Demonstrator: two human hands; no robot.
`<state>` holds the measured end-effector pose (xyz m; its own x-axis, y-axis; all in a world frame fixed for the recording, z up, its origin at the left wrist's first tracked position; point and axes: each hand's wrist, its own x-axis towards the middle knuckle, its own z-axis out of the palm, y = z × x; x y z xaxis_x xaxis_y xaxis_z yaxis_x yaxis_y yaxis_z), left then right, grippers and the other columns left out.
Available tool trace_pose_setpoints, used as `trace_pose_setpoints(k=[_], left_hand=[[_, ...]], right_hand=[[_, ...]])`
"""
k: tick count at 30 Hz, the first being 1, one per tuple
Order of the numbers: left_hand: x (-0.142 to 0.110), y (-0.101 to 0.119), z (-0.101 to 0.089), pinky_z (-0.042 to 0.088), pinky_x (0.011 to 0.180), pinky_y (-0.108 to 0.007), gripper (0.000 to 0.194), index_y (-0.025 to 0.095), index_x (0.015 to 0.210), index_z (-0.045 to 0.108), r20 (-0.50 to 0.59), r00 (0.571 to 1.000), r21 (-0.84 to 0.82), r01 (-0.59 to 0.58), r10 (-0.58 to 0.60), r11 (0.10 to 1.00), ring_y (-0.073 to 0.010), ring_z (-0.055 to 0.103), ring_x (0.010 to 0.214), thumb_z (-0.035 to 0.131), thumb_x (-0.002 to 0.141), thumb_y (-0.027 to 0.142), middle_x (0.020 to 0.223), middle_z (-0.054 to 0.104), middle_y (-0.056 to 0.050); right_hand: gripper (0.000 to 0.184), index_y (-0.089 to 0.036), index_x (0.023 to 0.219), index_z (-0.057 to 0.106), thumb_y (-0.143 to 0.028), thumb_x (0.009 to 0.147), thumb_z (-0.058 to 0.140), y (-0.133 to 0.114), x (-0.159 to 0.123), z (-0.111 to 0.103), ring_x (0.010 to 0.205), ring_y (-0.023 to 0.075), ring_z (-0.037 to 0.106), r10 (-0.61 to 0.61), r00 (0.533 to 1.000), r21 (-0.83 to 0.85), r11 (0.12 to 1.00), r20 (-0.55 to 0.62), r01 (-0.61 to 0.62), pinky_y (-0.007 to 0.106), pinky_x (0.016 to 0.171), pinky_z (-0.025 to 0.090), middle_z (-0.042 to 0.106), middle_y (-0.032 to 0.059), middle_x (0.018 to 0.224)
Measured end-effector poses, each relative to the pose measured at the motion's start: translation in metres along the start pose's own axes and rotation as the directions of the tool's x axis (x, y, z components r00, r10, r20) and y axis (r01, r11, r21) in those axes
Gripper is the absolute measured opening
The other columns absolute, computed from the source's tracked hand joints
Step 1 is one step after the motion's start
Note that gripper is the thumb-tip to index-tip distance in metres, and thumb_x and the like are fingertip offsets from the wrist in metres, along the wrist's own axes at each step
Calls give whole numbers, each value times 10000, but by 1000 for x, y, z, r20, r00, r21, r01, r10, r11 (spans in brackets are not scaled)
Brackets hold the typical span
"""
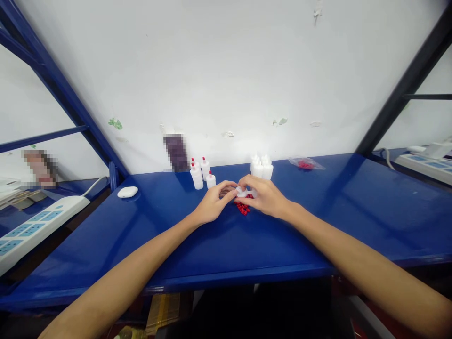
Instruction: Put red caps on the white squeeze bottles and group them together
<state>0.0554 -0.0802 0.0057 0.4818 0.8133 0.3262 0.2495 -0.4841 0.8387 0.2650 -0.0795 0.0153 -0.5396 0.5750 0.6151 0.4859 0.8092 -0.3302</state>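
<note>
Between my two hands is a white squeeze bottle (242,192), tilted and largely covered by fingers. My left hand (216,201) pinches at its left end with thumb and fingertips. My right hand (265,195) is closed around the other side of it. Just beneath, a small heap of red caps (243,208) lies on the blue table (226,249). Behind my left hand stand several white bottles with red tips (197,178). Upright beyond my right hand is a cluster of white bottles (262,168) whose tips are white.
A clear plastic bag with red pieces (305,164) lies at the back right. On the left are a white rounded case (127,192) and a power strip (42,226). The white wall (226,84) closes off the back, with blue metal posts (76,99) at the side.
</note>
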Motion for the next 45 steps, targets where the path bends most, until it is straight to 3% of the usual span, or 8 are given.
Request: trace_pose_setpoints(k=[5,8,12,18,24,36,41,45], left_hand=[[3,-4,1,545,830,-325,493,143,1121,593,-48,988,-346,123,-149,930,-194,710,832,779,743,401,924,743,-73],[5,-4,-1,545,847,-336,498,125,1093,622,-93,983,-399,108,-158,911,-200,714,831,800,720,403,884,748,-72],[4,0,3,546,847,-336,497,113,1085,647,-41,987,-366,130,-155,922,-208,715,844,808,715,404,892,744,-84],[1,6,5,532,834,-297,443,107,1020,678,-14,999,-358,37,-45,933,-205,697,888,782,743,436,954,736,-89],[0,1,-1,526,816,-297,468,99,995,711,2,999,-389,33,-35,920,-224,688,899,831,682,427,940,738,-92],[-4,6,-6,539,884,-312,403,164,1095,579,188,973,-750,230,-133,620,-161,708,890,756,734,134,893,729,-32],[1,4,-8,534,859,-340,291,184,982,497,74,983,-675,174,-169,717,-193,717,904,714,794,230,942,747,-65],[3,-5,-8,523,733,-279,257,152,914,559,-88,987,-401,85,-131,912,-154,693,732,702,821,345,859,739,-70]], right_hand=[[245,-232,1161,506,-297,928,542,-8,0,10,810,178,600,-84,996,-139,987,-26,79,306,641,522,557,99,1141],[422,-219,1260,451,-187,856,567,-16,3,9,876,212,583,-80,982,-103,993,-173,62,370,700,560,478,121,1148],[325,-208,1196,531,-113,892,467,-23,4,6,948,220,576,-88,955,-23,996,-283,85,409,810,552,465,115,1126],[341,-233,1293,527,-181,997,368,-28,1,11,1140,229,554,-213,965,34,975,-153,221,426,969,486,573,104,1210],[358,-270,1350,506,-286,1018,373,-31,1,15,1213,258,495,-207,978,-72,976,-40,204,486,1008,420,544,106,1320],[314,-228,1235,546,-181,990,356,-26,1,18,1299,238,457,-125,987,152,978,-96,139,468,1029,470,462,132,1361],[283,-231,1170,581,-182,982,375,-23,8,7,1085,222,576,-147,933,70,981,-328,180,432,910,524,578,105,1130],[211,-253,1122,569,-330,995,420,14,21,-27,957,211,608,119,798,118,991,-591,-60,420,865,521,610,66,1031]])
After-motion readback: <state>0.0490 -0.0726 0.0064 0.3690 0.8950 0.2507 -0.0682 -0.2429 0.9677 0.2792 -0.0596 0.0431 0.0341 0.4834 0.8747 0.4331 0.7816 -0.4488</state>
